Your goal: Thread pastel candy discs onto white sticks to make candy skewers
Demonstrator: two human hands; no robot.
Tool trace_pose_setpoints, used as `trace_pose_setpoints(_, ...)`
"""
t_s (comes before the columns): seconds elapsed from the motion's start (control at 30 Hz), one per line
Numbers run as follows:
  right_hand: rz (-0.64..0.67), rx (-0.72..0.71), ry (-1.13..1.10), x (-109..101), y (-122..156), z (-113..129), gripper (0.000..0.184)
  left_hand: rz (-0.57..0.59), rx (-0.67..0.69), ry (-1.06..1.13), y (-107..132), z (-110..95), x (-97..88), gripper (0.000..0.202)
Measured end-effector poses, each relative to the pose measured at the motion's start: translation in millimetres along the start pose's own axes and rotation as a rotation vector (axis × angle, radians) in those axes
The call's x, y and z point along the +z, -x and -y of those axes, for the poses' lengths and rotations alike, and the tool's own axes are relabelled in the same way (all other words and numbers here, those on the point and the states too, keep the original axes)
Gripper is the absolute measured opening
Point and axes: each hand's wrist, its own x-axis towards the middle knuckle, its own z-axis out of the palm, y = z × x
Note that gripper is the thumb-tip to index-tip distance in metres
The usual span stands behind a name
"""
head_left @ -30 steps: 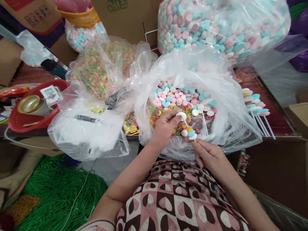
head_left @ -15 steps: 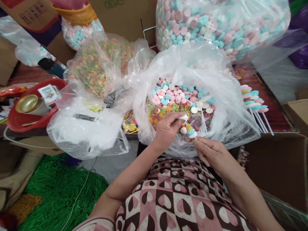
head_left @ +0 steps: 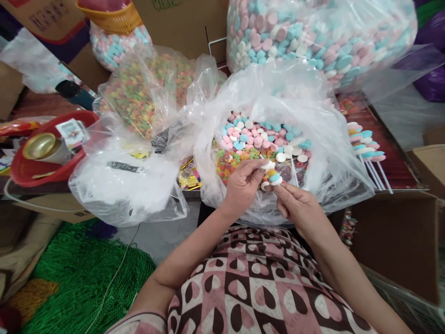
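1. closest thing is the wearer's heart-print top, checked in pink, brown and cream, with both forearms reaching out past it.
2. right hand is pretty much closed, thumb and fingertips pinching the lower end of a candy stick. the stick is tilted, with white, blue and orange bits stacked on it just past the fingers.
3. left hand is curled up too, thumb and index nipping a white piece at the other end of the stack, next to the orange bit. can't tell if the stick goes through it.
4. both hands are over an open plastic bag on the dark red worktop. inside it, fruity-coloured candy rings are on the near side, pink, blue and white sweets behind them.
5. off to the right, a bunch of loaded sticks lies with the white ends pointing nearer.
6. to the left there's a whitish plastic bag, then a red basin with a gold-coloured dish in it.
7. further back: a clear bag of more rings, and a huge bag of pastel sweets on the right.
8. way at the back, a cardboard box.
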Motion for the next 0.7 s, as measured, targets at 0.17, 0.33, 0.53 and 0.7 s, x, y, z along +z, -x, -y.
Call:
trace_pose_setpoints(0.17, -0.142, -0.097, 0.011, -5, 2, -9, 0.033, -0.077, -0.150, 0.255, -8, -2, -1.2, 0.045)
trace_pose_setpoints(0.33, -0.234, -0.164, 0.053, -5, 6, -8, 0.029, 0.045, -0.389, 0.438, -19, -12, 5.9, 0.038)
trace_pose_setpoints(0.53, -0.223, -0.166, 0.024, -1, 6, -9, 0.028, 0.146, -0.377, 0.429, -14, -23, 27.8, 0.037)
trace_pose_setpoints(0.7, -0.123, -0.066, -0.136, 8, 2, -7, 0.035, 0.153, -0.350, 0.329, -2, -19, 35.1, 0.036)
